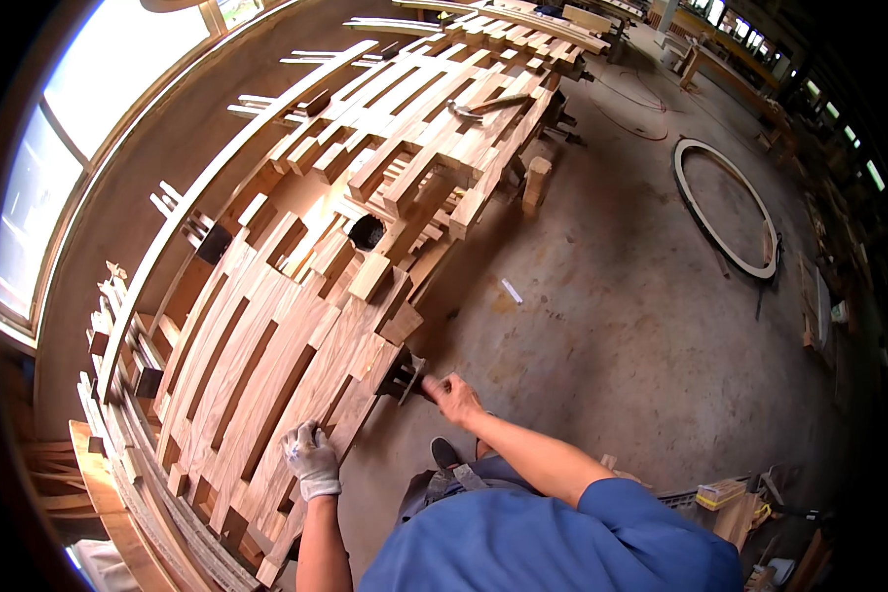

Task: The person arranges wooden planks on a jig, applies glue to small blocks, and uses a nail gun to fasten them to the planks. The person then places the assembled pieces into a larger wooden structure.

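My left hand (pixel 312 458), in a pale work glove with bluish stains, rests on a long wooden plank (pixel 331 393) near the close edge of the bench. Its fingers are curled; what they hold, if anything, is hidden. Bare, my right hand (pixel 455 401) is closed at the edge of the wood, its fingertips slightly blurred. It grips the handle of a dark metal clamp (pixel 402 379) that sticks out from under the planks. Small wood blocks (pixel 402 323) sit by the clamp. The planks lie side by side with dark gaps between them.
A hammer (pixel 469 111) lies farther along the planks, and a round black container (pixel 367 233) sits among the blocks. One long curved strip (pixel 183 212) runs along the left. On the concrete floor lie a pale oval ring (pixel 686 173) and a red hose (pixel 631 132).
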Demonstrator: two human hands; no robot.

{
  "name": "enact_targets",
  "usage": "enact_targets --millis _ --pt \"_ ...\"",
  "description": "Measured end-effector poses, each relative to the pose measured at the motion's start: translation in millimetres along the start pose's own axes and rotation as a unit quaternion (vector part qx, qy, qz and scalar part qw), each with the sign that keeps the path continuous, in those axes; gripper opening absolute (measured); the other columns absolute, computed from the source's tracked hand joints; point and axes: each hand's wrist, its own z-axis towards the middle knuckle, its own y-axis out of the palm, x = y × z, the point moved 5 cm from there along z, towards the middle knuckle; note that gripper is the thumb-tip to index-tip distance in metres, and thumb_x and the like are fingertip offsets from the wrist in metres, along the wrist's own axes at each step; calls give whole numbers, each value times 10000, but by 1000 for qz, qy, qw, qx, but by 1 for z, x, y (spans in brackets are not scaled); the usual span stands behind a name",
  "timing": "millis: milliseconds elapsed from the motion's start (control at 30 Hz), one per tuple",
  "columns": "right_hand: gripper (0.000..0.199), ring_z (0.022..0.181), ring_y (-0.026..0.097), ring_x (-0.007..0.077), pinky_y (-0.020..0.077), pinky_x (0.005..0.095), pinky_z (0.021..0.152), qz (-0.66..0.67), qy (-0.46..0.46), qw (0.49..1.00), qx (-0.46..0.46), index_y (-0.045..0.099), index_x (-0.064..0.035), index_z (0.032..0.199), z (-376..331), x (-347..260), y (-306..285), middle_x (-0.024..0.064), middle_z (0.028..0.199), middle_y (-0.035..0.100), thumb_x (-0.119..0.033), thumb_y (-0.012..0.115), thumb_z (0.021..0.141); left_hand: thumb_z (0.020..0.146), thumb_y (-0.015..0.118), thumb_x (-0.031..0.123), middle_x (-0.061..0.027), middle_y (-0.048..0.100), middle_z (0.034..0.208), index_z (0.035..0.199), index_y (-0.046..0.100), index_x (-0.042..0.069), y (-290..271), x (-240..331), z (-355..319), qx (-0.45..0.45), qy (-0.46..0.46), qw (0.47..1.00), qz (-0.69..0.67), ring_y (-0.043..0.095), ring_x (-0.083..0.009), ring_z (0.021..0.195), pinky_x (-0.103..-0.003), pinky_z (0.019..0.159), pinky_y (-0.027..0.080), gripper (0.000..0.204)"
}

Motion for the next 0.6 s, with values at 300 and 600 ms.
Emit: enact_targets --millis 300,600 --pt "588 950 736 354 584 441 823 -75 -127 988 41 647 -43 1076 -7 -7 -1 180 996 741 -521 877 822 791 780 48 -112 715 1024 1007 748 108 2 -6 -3 6 7 1000 20 642 -351 1015 -479 926 526 227" --pt "839 805 730 285 606 462 718 340 297 834 -316 685 11 1125 2 48 23 161 926 751 -792 477 1000 838 774 96 -114 728 1000 1008 738 133 -1 -2 -2 26 -2 1000 11 651 -361 1002 -490 921 514 178"
